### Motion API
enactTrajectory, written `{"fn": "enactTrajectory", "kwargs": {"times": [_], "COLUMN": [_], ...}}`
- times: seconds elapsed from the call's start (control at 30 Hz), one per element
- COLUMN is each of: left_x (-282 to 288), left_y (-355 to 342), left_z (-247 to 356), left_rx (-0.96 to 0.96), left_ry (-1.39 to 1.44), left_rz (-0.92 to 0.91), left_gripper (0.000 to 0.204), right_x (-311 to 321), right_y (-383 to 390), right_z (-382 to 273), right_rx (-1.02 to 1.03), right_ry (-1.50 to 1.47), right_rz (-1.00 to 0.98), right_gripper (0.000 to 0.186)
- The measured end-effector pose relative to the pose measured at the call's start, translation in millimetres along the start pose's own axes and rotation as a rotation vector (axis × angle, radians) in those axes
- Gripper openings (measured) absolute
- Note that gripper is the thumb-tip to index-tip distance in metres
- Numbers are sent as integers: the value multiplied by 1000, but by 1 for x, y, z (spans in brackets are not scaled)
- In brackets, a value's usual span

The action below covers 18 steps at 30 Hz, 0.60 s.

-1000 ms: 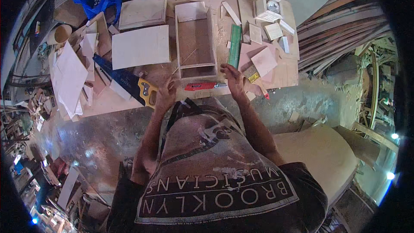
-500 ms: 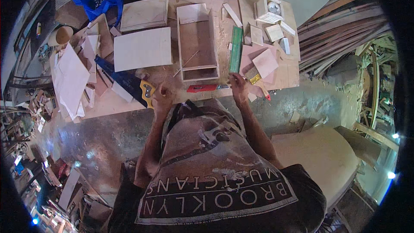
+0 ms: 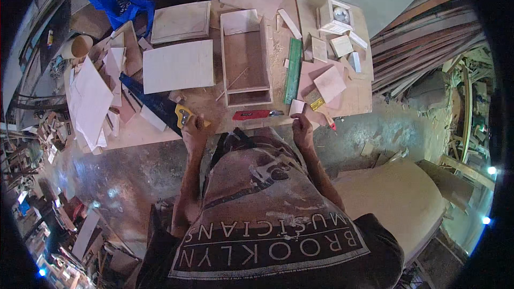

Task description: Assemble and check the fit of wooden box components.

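My left hand point(image 3: 194, 130) is closed around the yellow handle of a handsaw point(image 3: 152, 99), whose dark blue blade lies across offcuts toward the far left. In my right hand point(image 3: 303, 131), fingertips pinch a small pale wooden piece point(image 3: 297, 108) near the table's front edge. Between the hands lies a red utility knife point(image 3: 251, 114). Just beyond it stands an open, shallow wooden box point(image 3: 245, 64) with a thin stick inside. A green straight strip point(image 3: 293, 72), perhaps a ruler, lies to the right of the box.
Two flat panels point(image 3: 179, 67) lie left of the box. A paintbrush point(image 3: 319, 104) rests by square wood pieces point(image 3: 329, 83) at right. A small white wooden frame with a round insert point(image 3: 336, 16) stands far right. A blue bag point(image 3: 120, 2) and a round container point(image 3: 79, 46) are far left.
My left hand has moved slightly down and left onto the saw handle. My right hand has drawn back toward me, and a small wooden piece now shows between its fingers.
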<state>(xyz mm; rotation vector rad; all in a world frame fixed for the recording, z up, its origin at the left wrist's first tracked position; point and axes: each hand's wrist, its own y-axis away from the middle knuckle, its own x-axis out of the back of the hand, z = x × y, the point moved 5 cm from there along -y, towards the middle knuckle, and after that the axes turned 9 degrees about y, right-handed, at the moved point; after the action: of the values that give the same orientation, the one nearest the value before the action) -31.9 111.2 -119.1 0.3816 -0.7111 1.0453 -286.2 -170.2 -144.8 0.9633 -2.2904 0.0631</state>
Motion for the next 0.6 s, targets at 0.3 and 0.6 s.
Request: {"fn": "enactTrajectory", "kwargs": {"times": [0.3, 0.6], "left_x": [17, 9], "left_y": [27, 78], "left_z": [14, -5], "left_rx": [145, 388], "left_ry": [197, 103], "left_rz": [166, 26], "left_gripper": [15, 18], "right_x": [19, 29], "right_y": [9, -32], "right_z": [13, -16], "right_rx": [-120, -70], "right_ry": [65, 81], "right_rz": [-38, -191], "right_gripper": [13, 18]}}
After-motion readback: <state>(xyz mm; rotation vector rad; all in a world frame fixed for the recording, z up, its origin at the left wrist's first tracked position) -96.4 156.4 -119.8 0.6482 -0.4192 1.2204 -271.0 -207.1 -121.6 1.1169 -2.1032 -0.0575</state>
